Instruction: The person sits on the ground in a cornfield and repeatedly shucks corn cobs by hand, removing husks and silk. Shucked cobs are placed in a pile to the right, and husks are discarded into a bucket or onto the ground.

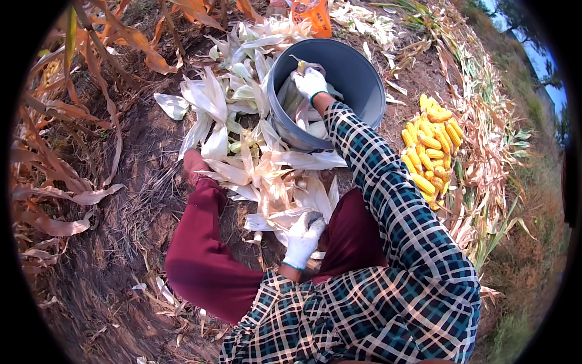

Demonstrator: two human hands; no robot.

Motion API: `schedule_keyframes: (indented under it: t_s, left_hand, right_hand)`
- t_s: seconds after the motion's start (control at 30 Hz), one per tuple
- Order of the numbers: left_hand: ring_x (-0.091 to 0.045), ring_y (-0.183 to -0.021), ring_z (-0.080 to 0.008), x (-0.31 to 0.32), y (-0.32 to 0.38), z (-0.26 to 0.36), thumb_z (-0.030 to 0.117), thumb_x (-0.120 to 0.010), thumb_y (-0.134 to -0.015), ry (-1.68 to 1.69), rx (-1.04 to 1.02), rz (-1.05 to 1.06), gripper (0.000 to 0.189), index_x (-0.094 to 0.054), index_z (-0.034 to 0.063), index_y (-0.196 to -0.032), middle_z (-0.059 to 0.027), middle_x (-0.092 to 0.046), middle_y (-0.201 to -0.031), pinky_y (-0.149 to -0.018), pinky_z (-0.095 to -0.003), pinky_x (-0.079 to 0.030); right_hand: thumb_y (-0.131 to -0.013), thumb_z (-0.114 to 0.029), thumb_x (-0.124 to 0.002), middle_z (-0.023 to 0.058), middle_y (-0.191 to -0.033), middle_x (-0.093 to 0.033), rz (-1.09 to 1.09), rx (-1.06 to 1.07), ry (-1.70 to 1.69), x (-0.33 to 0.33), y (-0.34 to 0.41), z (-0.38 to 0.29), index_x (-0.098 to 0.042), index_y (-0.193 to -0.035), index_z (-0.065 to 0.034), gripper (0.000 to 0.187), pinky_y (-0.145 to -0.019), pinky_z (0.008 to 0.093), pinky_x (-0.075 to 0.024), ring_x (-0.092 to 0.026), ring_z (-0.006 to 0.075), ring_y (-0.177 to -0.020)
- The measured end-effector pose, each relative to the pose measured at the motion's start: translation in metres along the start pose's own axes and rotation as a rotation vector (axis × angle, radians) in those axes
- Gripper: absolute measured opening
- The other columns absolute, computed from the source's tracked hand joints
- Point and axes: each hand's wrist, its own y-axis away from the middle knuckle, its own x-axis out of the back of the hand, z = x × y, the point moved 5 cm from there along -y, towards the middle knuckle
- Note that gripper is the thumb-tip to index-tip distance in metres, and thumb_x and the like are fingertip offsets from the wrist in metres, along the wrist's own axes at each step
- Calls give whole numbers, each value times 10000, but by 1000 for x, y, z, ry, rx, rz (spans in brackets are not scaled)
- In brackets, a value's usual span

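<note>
My right hand (310, 83), in a white knit glove, reaches into a grey plastic bucket (375, 98). Its fingers are closed around an ear of corn in its husk (301, 67), whose pale tip sticks out past the fingers. More husked ears (302, 109) lie inside the bucket, partly hidden by the hand and rim. Close to my body, my left hand (303, 236), gloved in white with a soiled fingertip area, is curled over loose corn husks (277, 182). Nothing shows between its fingers.
A heap of bare yellow corn ears (432, 141) lies on the ground at right, beside a band of dry stalks (484, 150). Standing dry corn plants (91, 77) border the left. An orange printed bag (316, 18) sits beyond the bucket. My bent legs (204, 264) flank the husks.
</note>
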Motion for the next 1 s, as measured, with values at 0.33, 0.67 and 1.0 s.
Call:
schedule_keyframes:
  t_s: [0.33, 0.67, 1.0]
  left_hand:
    - [-577, -739, -129, -1, -5, -11, 103, -557, -845, 142, 52, -40, 206, -586, -22, -1006, -71, -617, -848, -662, -255, -471]
    - [-588, -746, -128, 16, -2, 12, 120, -517, -887, 315, -26, 64, 214, -564, 7, -1061, -64, -609, -864, -700, -258, -495]
    - [-578, -896, -160, 6, -11, 24, 167, -549, -878, 310, -220, -46, 407, -433, 20, -1240, -117, -563, -1074, -732, -265, -488]
  right_hand:
    - [-844, -350, -580, 120, -952, -603, 377, -180, -632, 135, 29, 93, -554, -1078, 29, 446, -739, 316, -434, -550, 203, -836]
    - [-930, -401, -435, 173, -1001, -584, -76, -348, -1752, 136, 101, 121, -506, -1082, 4, 439, -824, 478, -448, -562, 316, -910]
    - [-948, -387, -403, 157, -981, -586, -190, -437, -1825, 123, 166, 80, -502, -1023, -47, 362, -862, 437, -440, -558, 293, -904]
